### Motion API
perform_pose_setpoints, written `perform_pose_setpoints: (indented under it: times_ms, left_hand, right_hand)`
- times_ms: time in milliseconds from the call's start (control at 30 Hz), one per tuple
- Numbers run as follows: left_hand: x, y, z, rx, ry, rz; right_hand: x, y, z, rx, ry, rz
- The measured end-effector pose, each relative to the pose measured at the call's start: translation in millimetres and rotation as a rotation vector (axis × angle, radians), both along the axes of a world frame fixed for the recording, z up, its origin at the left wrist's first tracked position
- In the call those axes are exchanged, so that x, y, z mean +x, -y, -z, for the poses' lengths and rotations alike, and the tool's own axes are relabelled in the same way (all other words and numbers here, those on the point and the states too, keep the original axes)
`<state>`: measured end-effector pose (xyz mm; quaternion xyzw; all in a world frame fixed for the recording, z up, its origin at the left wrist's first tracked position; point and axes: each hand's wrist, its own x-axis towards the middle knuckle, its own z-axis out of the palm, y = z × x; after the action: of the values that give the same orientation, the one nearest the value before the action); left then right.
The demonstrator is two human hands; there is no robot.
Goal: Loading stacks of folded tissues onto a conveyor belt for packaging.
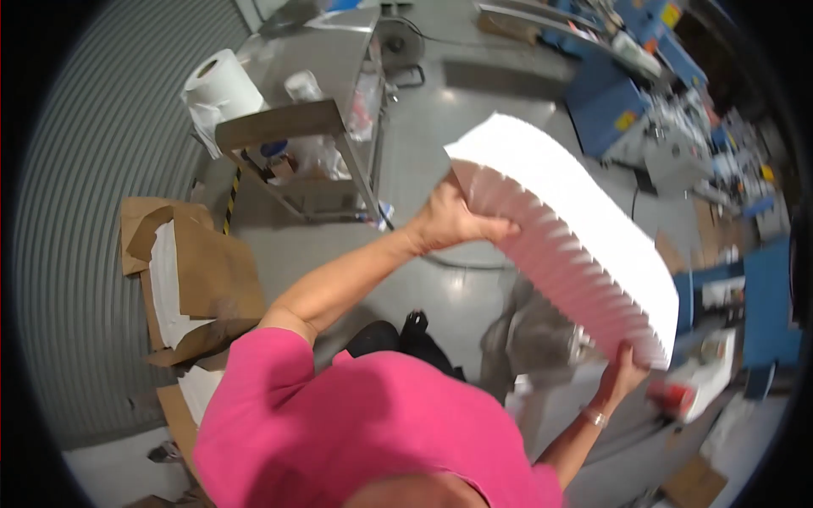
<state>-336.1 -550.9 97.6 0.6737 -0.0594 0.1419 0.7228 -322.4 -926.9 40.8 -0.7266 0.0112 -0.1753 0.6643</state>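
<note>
I hold a thick stack of white paper sheets [584,212] up in front of me, bent into an arc so its pink-tinted edges fan apart. My left hand [457,222] grips the upper end of the stack with the fingers curled under the fanned edge. At the lower end, my right hand [622,372], a bracelet on its wrist, grasps the stack from below. My pink shirt [373,423] fills the bottom of the view.
A metal trolley [313,118] with a white paper roll [222,85] stands at the upper left. Opened brown-paper packs of white sheets [199,279] lie by the corrugated wall [85,212]. Blue machines [605,102] line the right side, with a grey machine [542,339] below the stack.
</note>
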Motion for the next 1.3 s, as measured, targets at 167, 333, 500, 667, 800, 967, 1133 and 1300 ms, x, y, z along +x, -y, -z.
perform_pose_setpoints:
  times_ms: [167, 333, 500, 667, 800, 967, 1133, 1300]
  left_hand:
    - [82, -29, -4, 0.022, 0.187, -0.029]
    - [145, -115, -12, 0.139, -0.14, 0.009]
    - [236, -215, -5, 0.073, 0.097, -0.154]
    - [301, -311, -20, 0.072, -0.011, -0.301]
    - [322, -369, -13, -0.078, 0.042, -0.47]
    - [319, -425, 10, -0.065, -0.1, -0.844]
    - [322, -450, 36, -0.205, -0.011, -1.23]
    - [328, -467, 60, -0.388, -0.182, -1.576]
  right_hand:
    - [60, -41, -25, -0.012, 0.025, -0.016]
    - [158, -117, -23, 0.031, -0.035, -0.131]
    - [283, -234, -20, 0.036, 0.017, -0.25]
    - [411, -358, -35, 0.065, 0.042, -0.394]
    - [488, -460, -61, 0.073, 0.02, -0.71]
    - [580, -594, -59, -0.111, -0.109, -1.093]
    - [634, -748, -50, -0.187, -0.017, -1.566]
    - [656, -889, -32, -0.206, -0.191, -1.999]
